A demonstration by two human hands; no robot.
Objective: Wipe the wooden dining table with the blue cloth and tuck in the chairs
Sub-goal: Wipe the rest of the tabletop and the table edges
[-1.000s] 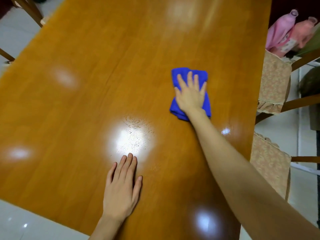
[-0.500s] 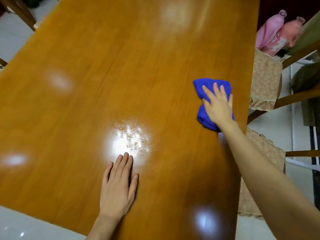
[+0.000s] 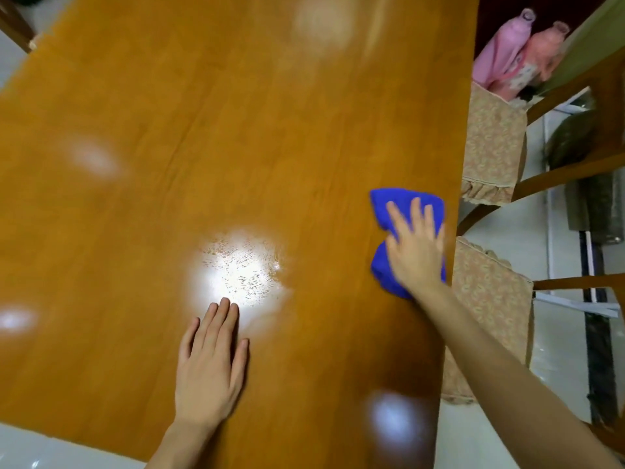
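The wooden dining table (image 3: pixel 203 147) fills most of the view, glossy with light glare. My right hand (image 3: pixel 414 247) presses flat on the bunched blue cloth (image 3: pixel 402 201) close to the table's right edge. My left hand (image 3: pixel 211 363) lies flat on the bare wood near the front edge, fingers together, holding nothing. Two wooden chairs with beige floral seat covers stand along the right side: the far chair (image 3: pixel 492 147) and the near chair (image 3: pixel 490 316), both partly under the table edge.
Pink bags or bottles (image 3: pixel 514 59) sit behind the far chair at the top right. A chair leg (image 3: pixel 15 25) shows at the top left corner. White tiled floor (image 3: pixel 40 448) lies beyond the table's front and right edges.
My right hand has slid the blue cloth from the table's middle to the right and nearer, up to the right edge. My left hand has stayed planted.
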